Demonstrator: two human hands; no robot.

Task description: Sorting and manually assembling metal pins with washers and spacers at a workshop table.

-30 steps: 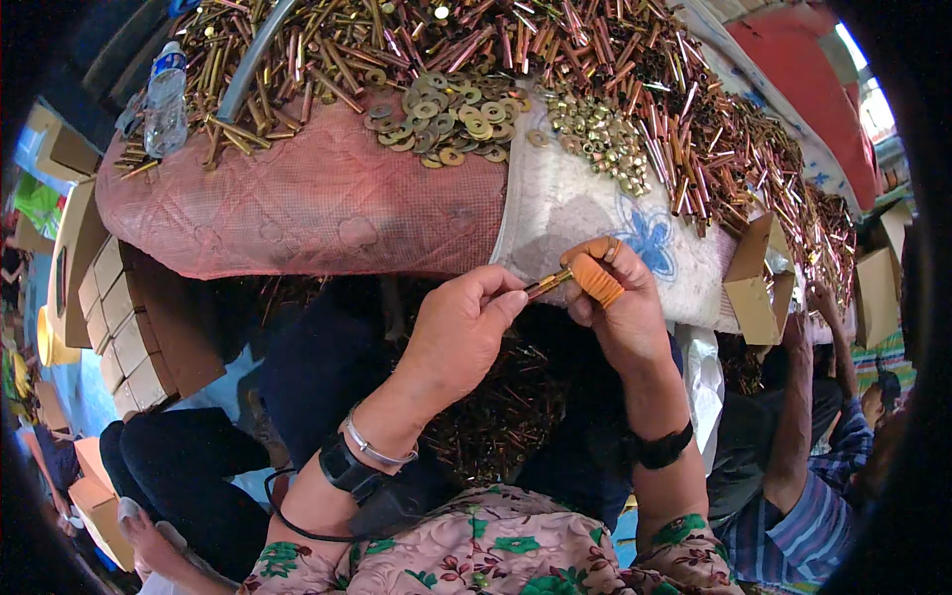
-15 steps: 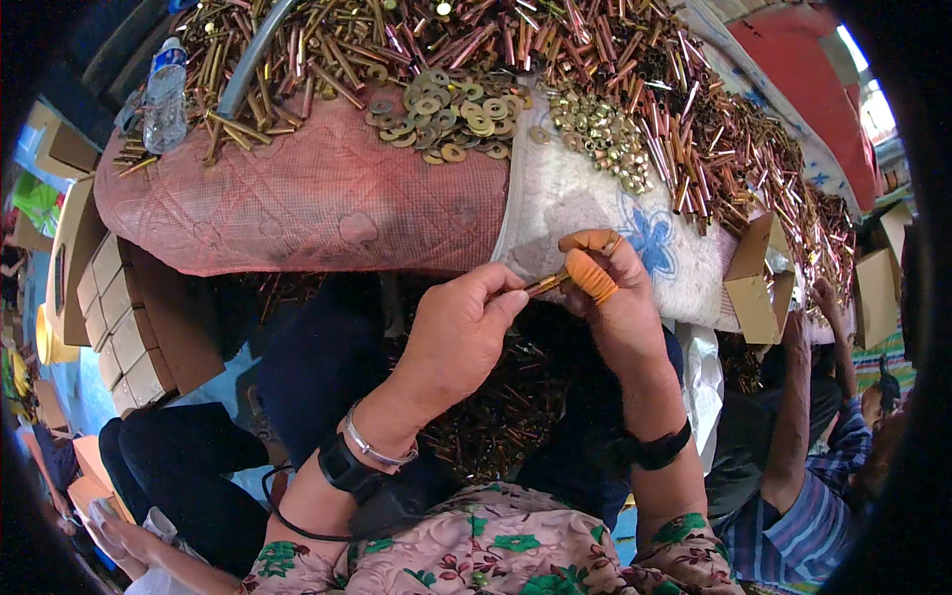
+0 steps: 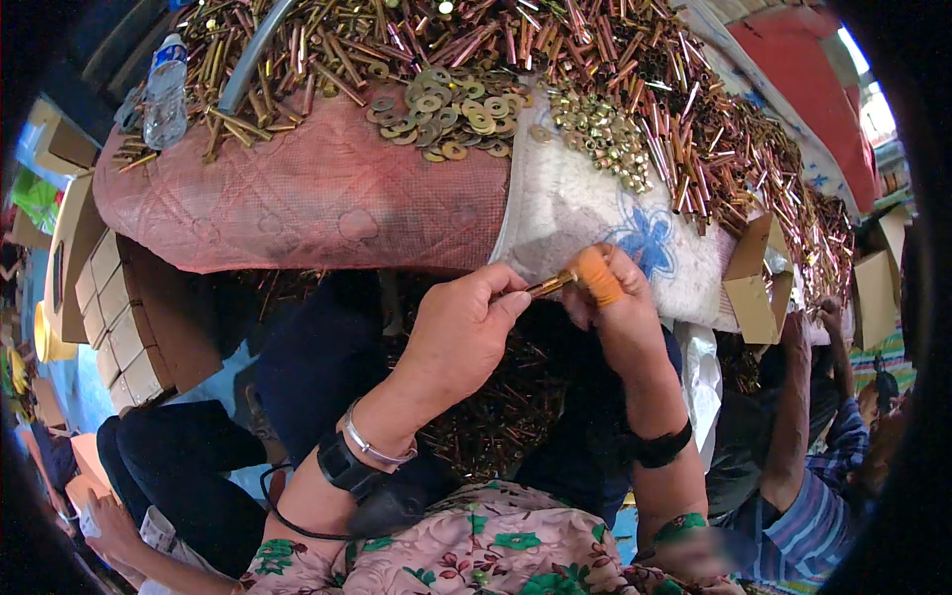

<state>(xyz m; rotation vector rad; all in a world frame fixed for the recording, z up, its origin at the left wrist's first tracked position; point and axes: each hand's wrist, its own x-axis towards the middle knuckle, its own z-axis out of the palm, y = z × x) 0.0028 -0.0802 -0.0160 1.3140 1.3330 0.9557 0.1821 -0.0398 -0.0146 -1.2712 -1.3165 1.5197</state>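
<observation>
My left hand (image 3: 451, 332) pinches a brass-coloured anchor bolt (image 3: 545, 287) between thumb and forefinger. The bolt lies almost level, its free end pointing to the right and slightly up. At that end are the curled fingers of my right hand (image 3: 627, 307), with orange finger covers (image 3: 598, 277) on it. The right fingertips close around the bolt's end and partly hide it; whether a small nut is there cannot be made out. Both hands are in front of the cloth-covered work surface's near edge, above my lap.
Flat washers (image 3: 451, 109) and small nuts (image 3: 603, 139) lie in heaps on the pink (image 3: 327, 208) and white cloths. Behind are piled metal tubes and bolts (image 3: 714, 129). A water bottle (image 3: 166, 94) stands left, an open carton (image 3: 754, 283) right. A co-worker's arm (image 3: 788, 416) reaches in at right.
The raised fingers of my right hand have curled down around the bolt's end. My left hand stays nearly in place. Hands of the people at both sides have shifted.
</observation>
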